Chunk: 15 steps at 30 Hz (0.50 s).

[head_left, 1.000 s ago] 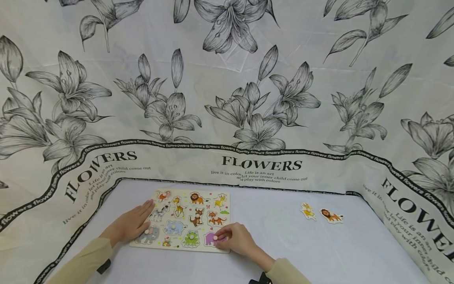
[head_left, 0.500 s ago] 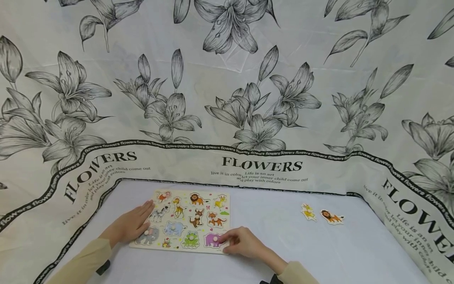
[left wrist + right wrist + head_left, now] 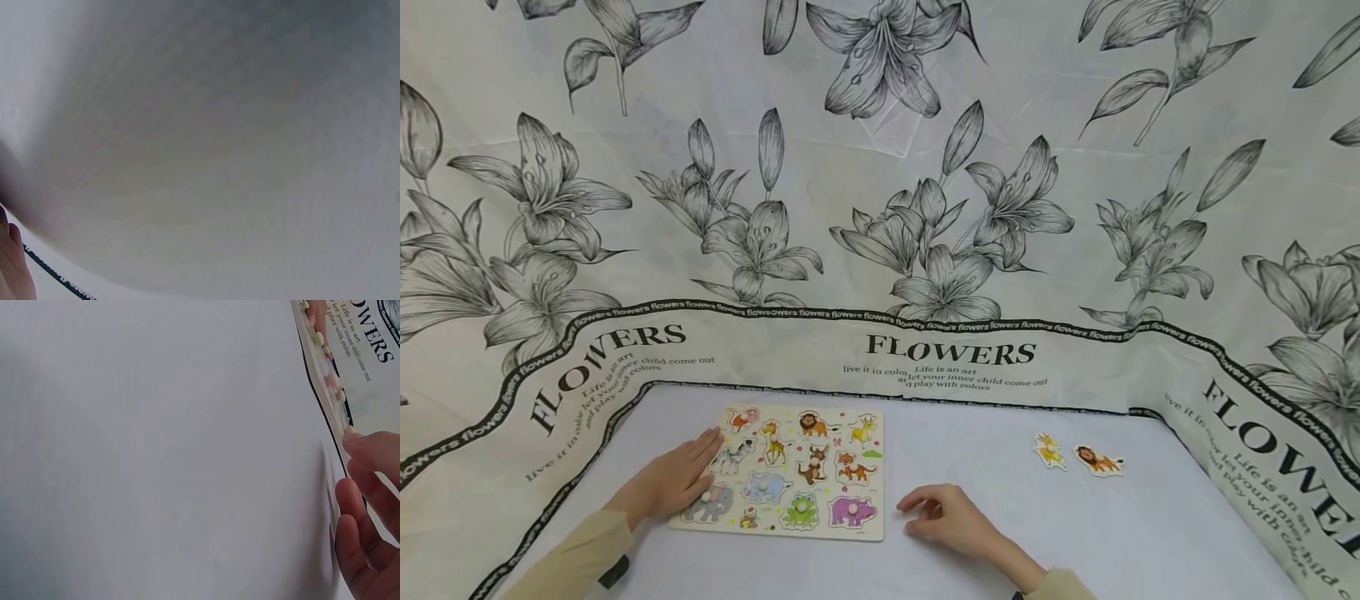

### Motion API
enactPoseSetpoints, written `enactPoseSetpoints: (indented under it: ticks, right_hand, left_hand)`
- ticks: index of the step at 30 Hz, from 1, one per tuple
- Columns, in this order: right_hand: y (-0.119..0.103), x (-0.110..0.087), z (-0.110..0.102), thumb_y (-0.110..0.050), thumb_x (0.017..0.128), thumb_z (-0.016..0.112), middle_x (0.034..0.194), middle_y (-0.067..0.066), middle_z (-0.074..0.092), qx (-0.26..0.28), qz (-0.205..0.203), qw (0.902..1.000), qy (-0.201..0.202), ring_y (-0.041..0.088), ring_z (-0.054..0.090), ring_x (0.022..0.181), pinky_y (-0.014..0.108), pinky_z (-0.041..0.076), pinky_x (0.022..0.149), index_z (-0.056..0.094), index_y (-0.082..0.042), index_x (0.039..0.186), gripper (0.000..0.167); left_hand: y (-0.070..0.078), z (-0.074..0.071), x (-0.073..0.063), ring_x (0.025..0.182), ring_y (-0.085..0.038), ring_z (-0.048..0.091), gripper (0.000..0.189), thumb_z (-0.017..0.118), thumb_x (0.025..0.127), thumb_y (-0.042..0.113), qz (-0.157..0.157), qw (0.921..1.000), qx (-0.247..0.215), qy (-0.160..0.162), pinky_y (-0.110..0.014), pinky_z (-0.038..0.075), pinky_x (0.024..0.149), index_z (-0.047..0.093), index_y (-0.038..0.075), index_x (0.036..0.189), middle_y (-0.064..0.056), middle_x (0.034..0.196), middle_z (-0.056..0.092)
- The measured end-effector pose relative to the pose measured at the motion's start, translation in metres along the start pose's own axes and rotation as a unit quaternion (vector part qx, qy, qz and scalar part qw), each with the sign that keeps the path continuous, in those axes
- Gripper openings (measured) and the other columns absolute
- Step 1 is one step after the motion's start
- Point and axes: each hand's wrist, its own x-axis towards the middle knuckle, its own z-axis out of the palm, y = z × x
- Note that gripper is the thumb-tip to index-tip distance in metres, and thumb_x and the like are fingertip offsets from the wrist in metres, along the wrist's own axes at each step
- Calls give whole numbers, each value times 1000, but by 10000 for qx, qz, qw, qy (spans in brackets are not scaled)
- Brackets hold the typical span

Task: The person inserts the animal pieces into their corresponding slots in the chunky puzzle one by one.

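Note:
A wooden animal puzzle board (image 3: 865, 490) lies flat on the table, with knobbed pieces such as a purple hippo (image 3: 844, 512), a green frog (image 3: 801, 512) and a grey elephant (image 3: 713, 505). My left hand (image 3: 672, 477) rests on its left edge, fingers extended. Most of the left wrist view is blurred; part of a hand (image 3: 15, 265) shows at its lower left. Just off the board's right side, my right hand (image 3: 946, 518) is above the cloth, fingers loosely bent and holding nothing. The right wrist view shows those bent fingers (image 3: 353, 544) near the board's edge.
Two loose pieces, a yellow deer-like animal (image 3: 1049, 451) and a lion (image 3: 1098, 461), lie on the white tablecloth (image 3: 970, 450) at the right. A flower-printed curtain (image 3: 955, 367) encloses the table at the back and sides.
My right hand has let go of the purple hippo piece and moved right, off the board. My left hand keeps its place. The camera view has shifted slightly.

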Motion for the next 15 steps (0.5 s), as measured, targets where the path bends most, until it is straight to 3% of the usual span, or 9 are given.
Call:
enactPoseSetpoints:
  ticks: [15]
  right_hand:
    - [36,-32,-59,-17,83,74,101,11,72,-58,459,9963,720,2,57,70,20,50,55,71,-7,104,24]
  left_hand:
    - [-1,0,0,139,-38,37,59,45,99,33,-26,10000,1,-58,-47,37,112,39,-6,142,-22,151,36]
